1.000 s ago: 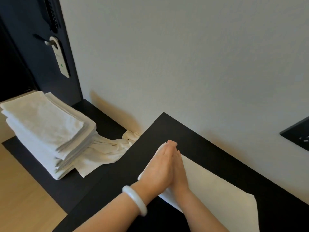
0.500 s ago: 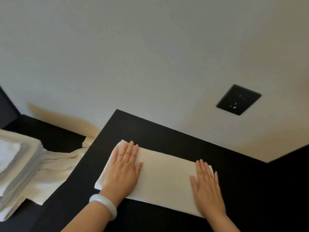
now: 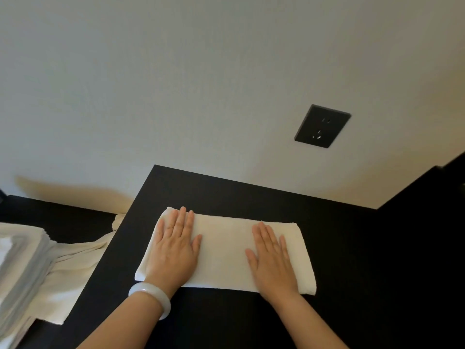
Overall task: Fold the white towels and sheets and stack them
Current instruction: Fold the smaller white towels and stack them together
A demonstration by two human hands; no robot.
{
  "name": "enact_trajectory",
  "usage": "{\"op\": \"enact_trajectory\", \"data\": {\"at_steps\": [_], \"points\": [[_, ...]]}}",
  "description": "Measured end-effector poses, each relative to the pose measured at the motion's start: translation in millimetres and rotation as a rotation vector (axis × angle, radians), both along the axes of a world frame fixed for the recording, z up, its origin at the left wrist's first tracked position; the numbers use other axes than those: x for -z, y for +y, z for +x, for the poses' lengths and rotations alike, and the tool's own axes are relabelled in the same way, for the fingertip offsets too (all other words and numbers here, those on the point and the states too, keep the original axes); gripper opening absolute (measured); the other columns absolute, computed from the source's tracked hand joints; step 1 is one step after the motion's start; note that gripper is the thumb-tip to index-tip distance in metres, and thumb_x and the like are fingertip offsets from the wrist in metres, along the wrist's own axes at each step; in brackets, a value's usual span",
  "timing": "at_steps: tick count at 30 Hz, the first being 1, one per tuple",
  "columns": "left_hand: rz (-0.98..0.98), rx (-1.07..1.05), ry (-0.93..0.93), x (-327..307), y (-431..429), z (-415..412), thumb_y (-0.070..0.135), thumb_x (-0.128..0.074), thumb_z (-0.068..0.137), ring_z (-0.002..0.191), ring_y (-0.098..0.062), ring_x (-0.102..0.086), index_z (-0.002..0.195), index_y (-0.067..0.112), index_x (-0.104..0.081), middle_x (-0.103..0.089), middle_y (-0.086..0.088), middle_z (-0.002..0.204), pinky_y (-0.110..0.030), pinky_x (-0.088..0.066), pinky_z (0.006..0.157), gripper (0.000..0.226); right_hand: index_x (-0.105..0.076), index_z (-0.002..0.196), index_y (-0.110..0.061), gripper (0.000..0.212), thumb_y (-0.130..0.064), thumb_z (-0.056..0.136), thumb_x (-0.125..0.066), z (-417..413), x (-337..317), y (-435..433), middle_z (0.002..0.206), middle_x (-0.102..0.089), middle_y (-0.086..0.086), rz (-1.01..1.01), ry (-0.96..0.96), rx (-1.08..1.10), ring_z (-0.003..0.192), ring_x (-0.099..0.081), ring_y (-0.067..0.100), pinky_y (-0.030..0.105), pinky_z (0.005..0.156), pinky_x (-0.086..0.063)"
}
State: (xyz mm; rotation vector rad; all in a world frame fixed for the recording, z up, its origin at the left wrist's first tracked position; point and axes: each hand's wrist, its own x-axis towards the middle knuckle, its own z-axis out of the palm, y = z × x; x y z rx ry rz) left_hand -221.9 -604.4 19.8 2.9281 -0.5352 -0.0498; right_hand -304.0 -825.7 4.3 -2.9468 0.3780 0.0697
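**Hands parted, towel smoothed flat**

Stack of folded towels point(image 3: 20, 260) sits far left, a loose sheet point(image 3: 75, 268) trailing beside it. The left hand point(image 3: 173, 250) and right hand point(image 3: 271, 258), joined at one end a second ago, now press flat with fingers straight on the folded towel point(image 3: 224, 253). Smoothing looks done, so the next fold or stacking probably follows. The towel's left corner nears the table point(image 3: 352, 248) edge. Bare top lies rightward.

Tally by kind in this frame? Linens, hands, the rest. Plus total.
Hands: 2 (left hand, right hand)
Folded towel: 1
Towel stack: 1, pieces uncountable
Loose cloth: 1
Bracelet: 1
Wall socket: 1
Total: 7
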Motion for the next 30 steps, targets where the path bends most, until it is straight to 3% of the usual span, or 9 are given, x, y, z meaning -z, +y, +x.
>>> {"op": "enact_trajectory", "data": {"at_steps": [3,6,12,17,20,23,27,30], "points": [[-0.007,-0.007,0.001,-2.2,-0.4,-1.3,0.050,0.014,0.094,0.150,-0.017,0.016,0.155,0.020,0.016,0.016,0.000,0.164,-0.041,0.006,0.123,0.067,0.024,0.149,-0.032,0.063,-0.055,0.096,-0.002,-25.1,3.4,-45.4,0.162,0.021,-0.012,-0.076,-0.020,0.140,0.144,0.027,0.002,0.035,0.121,0.014],[-0.013,-0.003,0.027,-6.2,-0.6,-1.7,0.048,-0.002,0.102,0.150,-0.018,0.017,0.155,0.021,0.016,0.017,-0.001,0.164,-0.042,0.007,0.123,0.062,0.030,0.146,-0.035,0.063,-0.055,0.098,-0.008,-40.8,5.3,-69.3,0.164,0.014,-0.009,-0.024,0.022,0.268,0.145,0.020,0.004,0.035,0.121,0.013],[0.014,0.010,0.043,-11.5,-0.7,-1.1,0.047,-0.004,0.103,0.150,-0.019,0.016,0.155,0.020,0.016,0.016,-0.002,0.164,-0.041,0.007,0.123,0.062,0.027,0.145,-0.031,0.062,-0.052,0.100,-0.010,-39.2,4.9,-69.9,0.165,0.010,-0.007,-0.035,0.003,0.275,0.145,0.017,0.004,0.035,0.121,0.013],[0.043,0.053,0.051,-17.9,7.3,-14.2,0.049,-0.009,0.103,0.150,-0.023,0.017,0.155,0.020,0.017,0.020,-0.003,0.163,-0.044,0.011,0.122,0.065,0.013,0.155,-0.022,0.067,-0.050,0.103,-0.019,-29.7,-21.3,-49.7,0.166,0.007,0.001,-0.122,0.097,0.321,0.152,0.011,0.019,0.052,0.122,0.009],[-0.033,0.129,0.035,-22.5,-14.1,-27.3,0.048,-0.012,0.104,0.149,-0.020,0.021,0.155,0.023,0.015,0.023,0.001,0.162,-0.040,0.017,0.118,0.063,0.004,0.157,-0.020,0.069,-0.044,0.102,-0.029,-3.1,-34.5,6.1,0.166,0.010,0.001,-0.144,-0.089,0.054,0.152,0.013,0.020,0.048,0.116,0.018],[0.095,0.288,0.018,-10.5,-32.9,-41.4,0.046,-0.008,0.102,0.147,-0.023,0.026,0.155,0.022,0.014,0.022,-0.001,0.162,-0.048,0.013,0.121,0.062,0.007,0.157,-0.019,0.070,-0.034,0.103,-0.036,17.1,-28.8,58.1,0.164,0.016,0.003,-0.098,-0.029,-0.175,0.149,0.020,0.020,0.047,0.117,0.017],[0.086,0.169,0.020,8.0,-3.4,-44.2,0.051,0.011,0.093,0.145,-0.018,0.029,0.150,0.034,0.023,0.025,0.007,0.160,-0.045,0.022,0.116,0.061,0.015,0.154,-0.027,0.060,-0.041,0.105,-0.017,2.2,-9.6,32.7,0.162,0.022,-0.007,-0.033,0.008,-0.137,0.146,0.026,0.009,0.039,0.119,0.019],[0.069,0.067,-0.013,9.9,24.8,-40.0,0.054,0.010,0.093,0.148,-0.017,0.023,0.152,0.036,0.019,0.023,0.008,0.160,-0.043,0.019,0.118,0.062,0.020,0.151,-0.029,0.060,-0.048,0.101,-0.007,-24.8,-5.1,-12.1,0.162,0.023,-0.009,-0.025,0.011,-0.012,0.144,0.029,0.006,0.036,0.118,0.021]]}}
